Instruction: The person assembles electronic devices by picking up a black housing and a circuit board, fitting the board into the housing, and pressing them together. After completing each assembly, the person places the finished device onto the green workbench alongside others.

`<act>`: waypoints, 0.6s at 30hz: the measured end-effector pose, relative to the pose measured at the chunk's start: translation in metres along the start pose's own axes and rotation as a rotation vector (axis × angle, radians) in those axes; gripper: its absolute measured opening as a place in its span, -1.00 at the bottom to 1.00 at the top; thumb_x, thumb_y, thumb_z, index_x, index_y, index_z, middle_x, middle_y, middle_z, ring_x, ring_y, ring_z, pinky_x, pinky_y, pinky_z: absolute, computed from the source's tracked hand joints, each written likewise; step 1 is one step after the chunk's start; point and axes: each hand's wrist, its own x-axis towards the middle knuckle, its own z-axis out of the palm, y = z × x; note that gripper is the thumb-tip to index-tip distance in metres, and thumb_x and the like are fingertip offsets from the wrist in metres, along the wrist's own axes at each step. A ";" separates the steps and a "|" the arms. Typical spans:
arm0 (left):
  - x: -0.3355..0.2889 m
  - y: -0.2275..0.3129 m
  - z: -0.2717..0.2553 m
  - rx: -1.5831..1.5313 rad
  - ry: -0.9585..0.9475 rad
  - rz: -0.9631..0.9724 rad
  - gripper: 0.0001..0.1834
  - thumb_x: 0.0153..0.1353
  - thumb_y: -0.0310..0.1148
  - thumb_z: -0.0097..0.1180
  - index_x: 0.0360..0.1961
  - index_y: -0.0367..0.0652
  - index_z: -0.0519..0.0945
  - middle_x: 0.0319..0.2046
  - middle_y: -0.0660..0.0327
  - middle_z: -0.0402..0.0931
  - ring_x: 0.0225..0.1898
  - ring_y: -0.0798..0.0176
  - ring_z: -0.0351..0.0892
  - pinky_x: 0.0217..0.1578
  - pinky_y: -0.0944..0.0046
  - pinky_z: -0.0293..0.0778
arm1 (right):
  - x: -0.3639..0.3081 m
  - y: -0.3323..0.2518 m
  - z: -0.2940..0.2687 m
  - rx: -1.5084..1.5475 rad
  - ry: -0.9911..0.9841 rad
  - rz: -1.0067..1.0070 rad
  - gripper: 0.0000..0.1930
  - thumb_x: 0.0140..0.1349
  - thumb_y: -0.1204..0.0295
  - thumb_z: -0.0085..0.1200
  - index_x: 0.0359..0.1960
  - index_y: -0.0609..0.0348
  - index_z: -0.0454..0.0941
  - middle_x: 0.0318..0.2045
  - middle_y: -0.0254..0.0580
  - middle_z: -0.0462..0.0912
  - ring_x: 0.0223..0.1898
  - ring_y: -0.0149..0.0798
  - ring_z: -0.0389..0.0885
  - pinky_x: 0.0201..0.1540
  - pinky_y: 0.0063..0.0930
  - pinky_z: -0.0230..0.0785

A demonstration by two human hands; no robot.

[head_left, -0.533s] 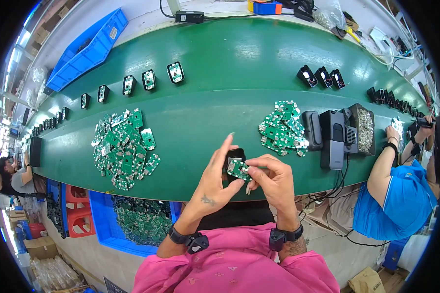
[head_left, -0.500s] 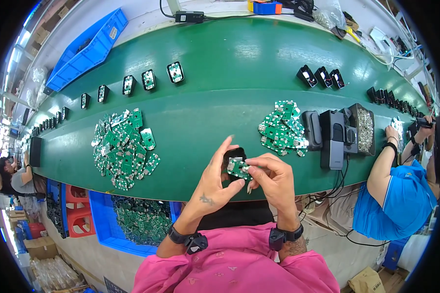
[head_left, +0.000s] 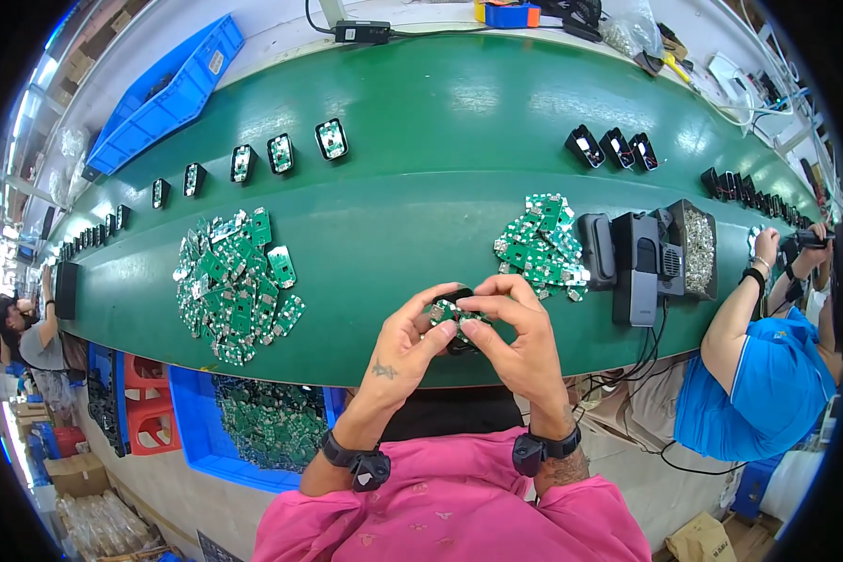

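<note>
While both hands meet low over the near edge of the green table (head_left: 421,220), a black housing (head_left: 456,294) sits between them, a circuit board (head_left: 437,313) at its opening. Left hand (head_left: 405,339): fingers curled round the housing's side, thumb bent in on the board. Right hand (head_left: 523,342): partly closed, thumb and fingertips pinching the board's right side. Whether the board lies fully seated, cannot tell; fingers cover much of it. Done, by appearance: the nearer housings in the left row (head_left: 332,140) show boards in their openings; those farther down are too small to read. Left over: three open housings (head_left: 616,148) at upper right, wires visible, no green board seen inside. Loose boards lie in a large left pile (head_left: 229,290) and a smaller right pile (head_left: 539,245), more in the blue bin (head_left: 197,445) below. Judgement: work well short of finished.
</note>
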 end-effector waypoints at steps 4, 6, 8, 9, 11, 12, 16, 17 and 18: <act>-0.002 -0.002 0.007 0.089 0.030 0.050 -0.47 0.36 -0.40 0.14 0.33 -0.20 0.38 -0.12 0.27 0.57 -0.19 0.50 0.51 -0.27 0.45 0.48 | 0.003 -0.006 0.004 -0.101 0.036 -0.082 -0.79 0.14 0.53 0.27 -0.16 0.16 0.73 -0.02 -0.20 0.52 -0.06 -0.32 0.52 -0.03 -0.45 0.41; -0.001 -0.004 0.006 0.116 0.020 0.063 -0.46 0.37 -0.40 0.14 0.34 -0.20 0.38 -0.11 0.27 0.58 -0.19 0.51 0.51 -0.28 0.47 0.48 | 0.001 -0.009 0.007 0.003 0.061 0.030 -0.82 0.15 0.51 0.27 -0.19 0.15 0.75 0.03 -0.17 0.52 0.03 -0.25 0.48 0.06 -0.35 0.38; -0.001 -0.005 0.007 0.143 0.013 0.076 -0.46 0.37 -0.40 0.14 0.35 -0.20 0.37 -0.11 0.27 0.58 -0.19 0.51 0.52 -0.29 0.48 0.48 | -0.003 -0.007 0.012 0.063 0.095 0.065 -0.83 0.15 0.51 0.27 -0.21 0.15 0.74 0.03 -0.16 0.52 0.05 -0.22 0.45 0.08 -0.33 0.36; -0.001 -0.005 0.009 0.130 0.051 0.076 -0.46 0.36 -0.42 0.14 0.35 -0.19 0.38 -0.11 0.27 0.58 -0.21 0.53 0.51 -0.30 0.49 0.47 | -0.006 -0.007 0.014 0.125 0.128 0.100 -0.85 0.16 0.50 0.26 -0.22 0.15 0.74 0.03 -0.15 0.52 0.08 -0.20 0.43 0.10 -0.32 0.33; -0.002 -0.006 0.012 0.116 0.088 0.075 -0.45 0.35 -0.44 0.15 0.35 -0.18 0.39 -0.11 0.27 0.59 -0.24 0.54 0.51 -0.31 0.50 0.47 | -0.009 -0.009 0.022 0.022 0.211 0.024 -0.88 0.17 0.51 0.25 -0.25 0.16 0.72 0.00 -0.15 0.53 0.04 -0.17 0.45 0.05 -0.33 0.35; -0.002 -0.007 0.013 0.181 0.151 0.144 -0.45 0.34 -0.47 0.15 0.35 -0.17 0.40 -0.12 0.23 0.60 -0.23 0.53 0.52 -0.29 0.47 0.49 | -0.011 -0.011 0.026 -0.082 0.295 -0.053 -0.90 0.18 0.52 0.24 -0.27 0.18 0.70 -0.04 -0.15 0.54 0.01 -0.14 0.47 -0.01 -0.33 0.36; -0.004 -0.004 0.024 0.411 0.313 0.426 -0.46 0.30 -0.54 0.15 0.32 -0.16 0.44 -0.13 0.09 0.63 -0.18 0.40 0.60 -0.20 0.36 0.55 | -0.016 -0.020 0.032 -0.343 0.413 -0.155 -0.92 0.21 0.54 0.21 -0.29 0.24 0.62 -0.32 -0.14 0.57 -0.17 0.00 0.52 -0.18 -0.19 0.37; -0.005 -0.001 0.025 0.411 0.311 0.425 -0.46 0.30 -0.54 0.15 0.32 -0.16 0.44 -0.13 0.09 0.63 -0.18 0.40 0.60 -0.20 0.36 0.55 | -0.015 -0.021 0.032 -0.344 0.414 -0.154 -0.92 0.21 0.54 0.21 -0.29 0.24 0.62 -0.32 -0.14 0.57 -0.17 0.00 0.52 -0.18 -0.19 0.37; -0.006 0.003 0.024 0.489 0.334 0.471 -0.46 0.30 -0.55 0.15 0.32 -0.17 0.44 -0.12 0.04 0.63 -0.15 0.32 0.62 -0.16 0.32 0.56 | -0.015 -0.021 0.031 -0.245 0.361 -0.118 -0.93 0.21 0.55 0.20 -0.30 0.25 0.61 -0.37 -0.12 0.56 -0.28 -0.02 0.54 -0.26 -0.21 0.38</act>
